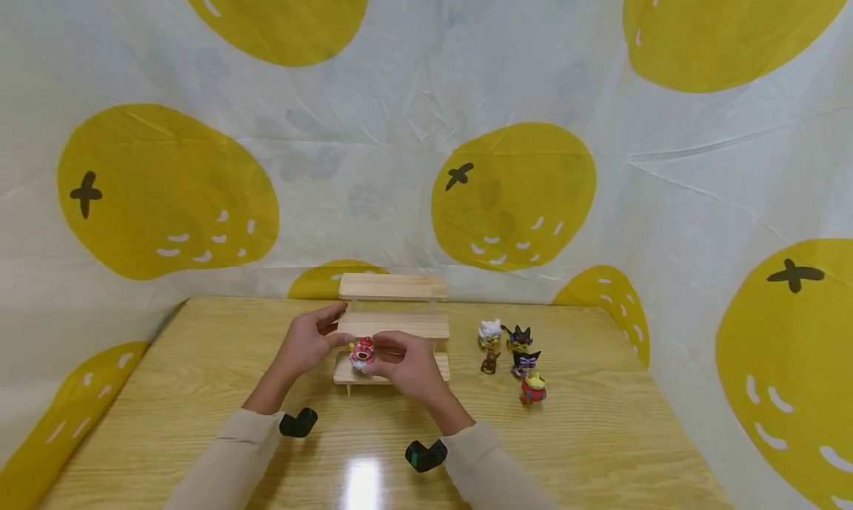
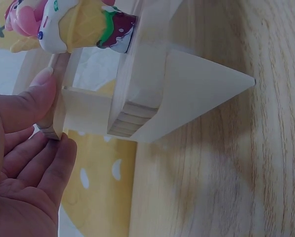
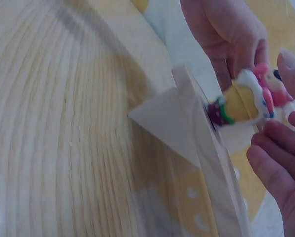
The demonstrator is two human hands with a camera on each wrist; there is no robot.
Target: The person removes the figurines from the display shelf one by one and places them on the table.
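A small pink bear figurine [image 1: 363, 353] with a white, drip-edged yellow cone body stands on the lowest board of a three-tier wooden display stand [image 1: 393, 325]. My right hand [image 1: 413, 366] holds its head between thumb and fingers. Its dark red and green base [image 3: 218, 112] meets the board in the right wrist view. My left hand [image 1: 308, 343] is at the stand's left end. There, in the left wrist view, the thumb [image 2: 42, 86] lies against the middle board and the fingertips [image 2: 65, 140] touch its end from the other side.
Right of the stand, several small figurines are grouped on the wooden table [image 1: 586, 421]: a white one [image 1: 489, 334], a brown one [image 1: 489, 362], two black-eared ones and a red-and-yellow one [image 1: 533, 388]. A white curtain [image 1: 373, 199] printed with yellow fruit hangs behind.
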